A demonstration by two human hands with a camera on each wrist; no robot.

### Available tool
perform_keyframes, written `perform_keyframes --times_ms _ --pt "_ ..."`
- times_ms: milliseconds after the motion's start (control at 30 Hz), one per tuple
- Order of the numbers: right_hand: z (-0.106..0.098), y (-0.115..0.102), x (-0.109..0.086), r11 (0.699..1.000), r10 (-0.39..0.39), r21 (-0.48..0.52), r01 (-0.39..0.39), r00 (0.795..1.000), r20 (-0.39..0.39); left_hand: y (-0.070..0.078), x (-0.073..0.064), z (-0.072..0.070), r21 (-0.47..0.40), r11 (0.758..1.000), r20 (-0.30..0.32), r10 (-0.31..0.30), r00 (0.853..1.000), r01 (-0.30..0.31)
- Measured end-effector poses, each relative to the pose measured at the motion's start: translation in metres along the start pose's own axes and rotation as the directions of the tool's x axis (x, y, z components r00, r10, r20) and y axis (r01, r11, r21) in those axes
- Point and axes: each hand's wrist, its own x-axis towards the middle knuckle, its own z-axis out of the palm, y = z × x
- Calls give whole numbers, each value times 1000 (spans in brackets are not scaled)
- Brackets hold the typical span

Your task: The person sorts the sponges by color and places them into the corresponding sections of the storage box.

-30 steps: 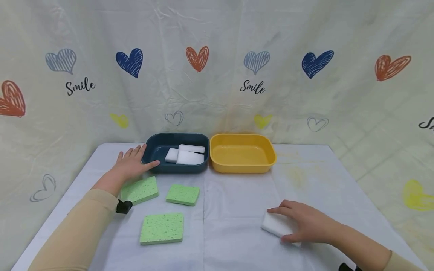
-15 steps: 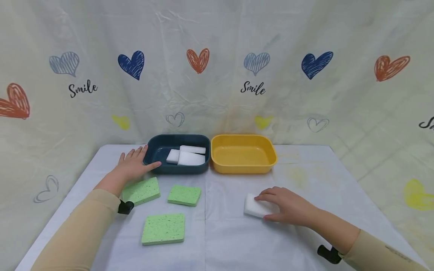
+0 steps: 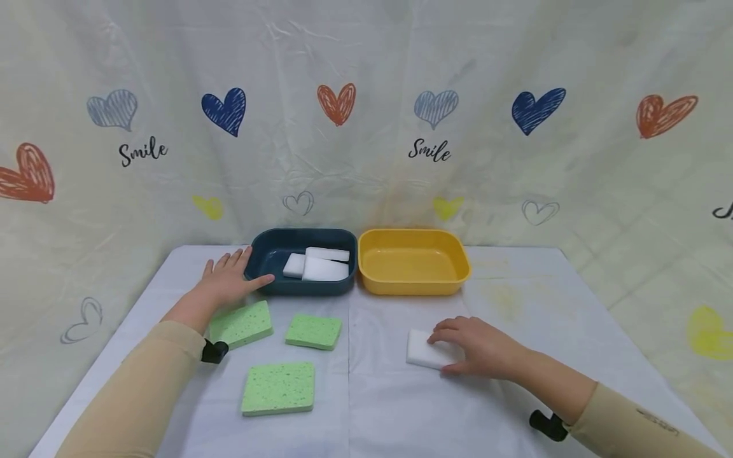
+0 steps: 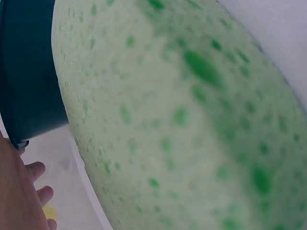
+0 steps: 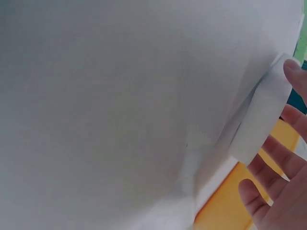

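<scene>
In the head view, my right hand (image 3: 478, 346) holds a white sponge block (image 3: 420, 351) by its edges, thumb at the near side and fingers at the far side. The right wrist view shows the same white sponge (image 5: 264, 108) between thumb and fingertips, close over the white cloth. My left hand (image 3: 225, 284) touches the left end of a dark teal tray (image 3: 303, 287), its fingers straight and spread, the thumb along the front rim. Several white sponge blocks (image 3: 325, 270) lie inside that tray. Beneath the left wrist sits a green speckled sponge (image 3: 243, 324).
A yellow tray (image 3: 413, 287) stands against the teal one on its right, with nothing inside. Two more green sponges, a small one (image 3: 313, 331) and a larger one (image 3: 279, 388), lie on the white tablecloth (image 3: 383, 413). A heart-printed curtain (image 3: 378, 159) hangs behind.
The right hand has moved left and slightly away from the person with the white sponge, slowing in the last half second. The left hand has stayed at the teal tray.
</scene>
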Motion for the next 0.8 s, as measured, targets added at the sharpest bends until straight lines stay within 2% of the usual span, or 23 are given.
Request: perform_keyframes --times_ms 200,400,567,800 --pt "-4 4 -9 998 55 -31 -53 996 66 0 0 0 -8 1000 4 -2 1000 2" --pt "-3 10 -15 997 61 -55 -58 996 58 -1 1 2 -2 1000 -4 2 1000 -2" --pt "-3 13 -17 998 40 -47 -39 999 22 -1 1 2 -3 1000 -5 3 1000 -3" --pt "-16 14 -14 1000 5 16 -3 997 -79 2 -2 -1 -4 1000 -9 5 1000 -5"
